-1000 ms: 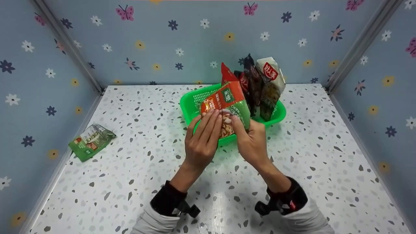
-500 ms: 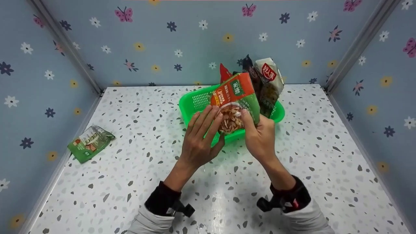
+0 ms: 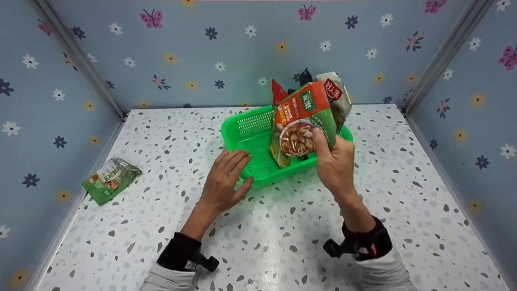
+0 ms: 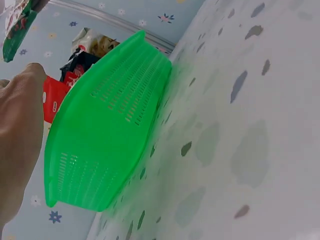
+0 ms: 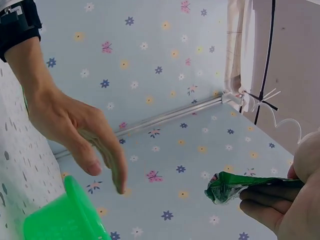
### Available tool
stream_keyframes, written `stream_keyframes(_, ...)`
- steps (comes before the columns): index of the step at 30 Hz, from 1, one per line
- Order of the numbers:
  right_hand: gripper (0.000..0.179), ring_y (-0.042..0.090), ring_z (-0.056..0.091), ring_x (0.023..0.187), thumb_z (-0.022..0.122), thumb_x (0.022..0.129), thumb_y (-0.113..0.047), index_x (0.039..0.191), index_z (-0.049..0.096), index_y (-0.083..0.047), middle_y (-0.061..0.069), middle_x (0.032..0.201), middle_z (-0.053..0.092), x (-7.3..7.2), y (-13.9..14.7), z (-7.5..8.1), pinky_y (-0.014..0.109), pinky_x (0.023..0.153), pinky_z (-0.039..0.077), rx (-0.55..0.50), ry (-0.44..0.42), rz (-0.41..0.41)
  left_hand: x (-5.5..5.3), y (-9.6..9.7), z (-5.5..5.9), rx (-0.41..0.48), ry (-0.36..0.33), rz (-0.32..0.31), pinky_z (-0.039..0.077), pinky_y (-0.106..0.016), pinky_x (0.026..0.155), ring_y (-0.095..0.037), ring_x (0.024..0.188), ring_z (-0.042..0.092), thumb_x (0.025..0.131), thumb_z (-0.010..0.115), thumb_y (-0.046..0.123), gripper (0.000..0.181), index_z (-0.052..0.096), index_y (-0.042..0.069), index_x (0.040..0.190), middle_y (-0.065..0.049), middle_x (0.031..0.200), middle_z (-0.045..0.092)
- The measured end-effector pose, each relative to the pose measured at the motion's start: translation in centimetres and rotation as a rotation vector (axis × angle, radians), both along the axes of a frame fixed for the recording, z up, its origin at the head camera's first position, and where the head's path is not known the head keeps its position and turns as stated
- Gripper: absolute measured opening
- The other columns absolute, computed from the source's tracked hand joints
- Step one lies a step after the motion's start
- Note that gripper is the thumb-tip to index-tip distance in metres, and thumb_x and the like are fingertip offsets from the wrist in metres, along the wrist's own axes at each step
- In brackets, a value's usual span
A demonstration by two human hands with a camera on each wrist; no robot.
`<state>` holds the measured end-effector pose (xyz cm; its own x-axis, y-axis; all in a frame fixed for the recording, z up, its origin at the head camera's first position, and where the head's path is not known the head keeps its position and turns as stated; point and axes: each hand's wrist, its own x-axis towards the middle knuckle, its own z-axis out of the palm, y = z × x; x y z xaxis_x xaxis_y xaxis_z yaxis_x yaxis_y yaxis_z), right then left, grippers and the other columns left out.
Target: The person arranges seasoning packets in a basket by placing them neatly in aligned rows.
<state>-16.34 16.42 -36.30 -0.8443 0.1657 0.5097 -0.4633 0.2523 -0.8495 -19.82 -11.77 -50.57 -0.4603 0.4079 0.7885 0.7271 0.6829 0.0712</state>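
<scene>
In the head view, my right hand [image 3: 337, 165] pinches a red-and-green seasoning packet [image 3: 309, 111], its thumb on the printed bowl of food. The packet is held over the right part of a green plastic basket [image 3: 262, 178] and hides part of what stands there. Seen from the right wrist, the packet [image 5: 235, 182] appears edge-on between thumb and fingers. My left hand [image 3: 224, 182] hovers by the basket's front left corner, fingers extended and nothing in them. Inside the basket stand a red-topped packet [image 3: 278, 92], a dark packet [image 3: 305, 76] and a white packet [image 3: 341, 101].
A green packet [image 3: 111, 178] lies flat on the speckled tabletop [image 3: 169, 218] at the far left. Patterned panels [image 3: 242, 52] enclose the back and both sides, with the basket close to the back panel.
My right hand has carried the seasoning packet right and a little away from me. My left hand has come off the packet and moved left, toward me.
</scene>
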Motion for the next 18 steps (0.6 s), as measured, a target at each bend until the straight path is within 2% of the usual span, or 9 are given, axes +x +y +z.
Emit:
stream_keyframes(4,0.041,0.009,0.033,0.055,0.061,0.115,-0.015,0.075,0.059,-0.006,-0.005,0.064,0.038,-0.2,0.5,0.0,0.026,0.053,0.026,0.014,-0.01,-0.013,-0.3,-0.6,-1.0,-0.041,-0.062,-0.004,0.05,-0.057,0.125,-0.033,0.132,0.071,0.099,0.083,0.023,0.041,0.076,0.004,0.136,-0.012,0.133,0.08)
stream_keyframes(9,0.041,0.009,0.034,0.055,0.062,0.115,-0.014,0.074,0.059,-0.006,-0.004,0.063,0.04,-0.4,0.7,0.0,0.026,0.053,0.026,0.026,0.0,-0.029,-0.3,-0.4,-1.9,-0.121,-0.126,-0.018,0.049,-0.056,0.127,-0.032,0.127,0.072,0.105,0.078,0.027,0.03,0.079,0.006,0.127,-0.01,0.124,0.082)
stream_keyframes(13,0.041,0.008,0.034,0.055,0.062,0.114,-0.014,0.075,0.059,-0.006,-0.003,0.064,0.041,-0.6,0.9,0.0,0.025,0.053,0.027,0.03,0.012,-0.027,-0.2,-0.1,-2.2,-0.178,-0.129,-0.001,0.048,-0.054,0.129,-0.031,0.124,0.071,0.111,0.071,0.029,0.027,0.079,0.007,0.124,-0.009,0.119,0.081)
stream_keyframes(18,0.036,0.008,0.036,0.056,0.062,0.115,-0.014,0.081,0.065,-0.002,-0.003,0.065,0.042,-0.8,1.0,0.0,0.025,0.053,0.028,0.036,0.011,-0.015,-0.1,0.4,-2.5,-0.219,-0.11,0.017,0.049,-0.051,0.13,-0.028,0.117,0.071,0.113,0.07,0.024,0.02,0.077,0.008,0.121,-0.008,0.113,0.079)
